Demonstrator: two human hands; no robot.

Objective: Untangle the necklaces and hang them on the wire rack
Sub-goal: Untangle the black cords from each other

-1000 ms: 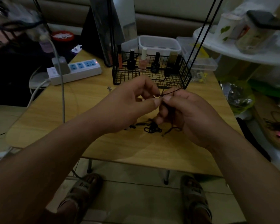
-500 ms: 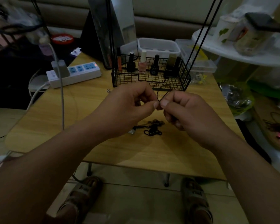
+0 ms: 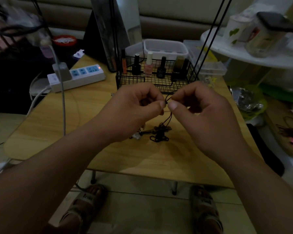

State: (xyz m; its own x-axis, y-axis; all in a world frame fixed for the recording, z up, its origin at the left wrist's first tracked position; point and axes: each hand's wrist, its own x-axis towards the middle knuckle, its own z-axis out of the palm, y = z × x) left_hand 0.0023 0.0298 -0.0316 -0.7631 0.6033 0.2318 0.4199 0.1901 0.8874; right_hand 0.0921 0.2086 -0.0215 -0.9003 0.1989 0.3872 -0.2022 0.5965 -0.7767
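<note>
1. Two hands are held just above the table (image 3: 159, 159), the left hand (image 3: 134, 112) and right hand (image 3: 203, 115), with thumbs nearly touching. The fingers (image 3: 173, 105) of both are curled, and a thin black cord (image 3: 167, 100) is pinched between thumb and forefinger on each side of a small loop or knot.
2. The knot could be cinched tighter if the hands are drawn straight apart. The two grip points are very close, so little slack is left to be worked open.
3. The cord is seen running down from the pinch to the tangle of necklaces (image 3: 160, 134), which lies on the table below and between the hands. If the pinch is lifted higher, the whole tangle is likely to be dragged up and its loops pulled tighter.
4. A pale pendant (image 3: 137, 136) is seen just beside the tangle, partly hidden under the left hand. It could be snagged in the loops as strands are pulled through.
5. Thin dark strands are hard to tell apart in the dim light, so the wrong strand may be pulled.
6. The wire rack (image 3: 159, 82) stands just behind the hands, with nail polish bottles (image 3: 148, 65) in it. No necklace can be made out hung on it. A loose cord end could be caught on the mesh, or a bottle tipped over, when hanging is attempted.
</note>
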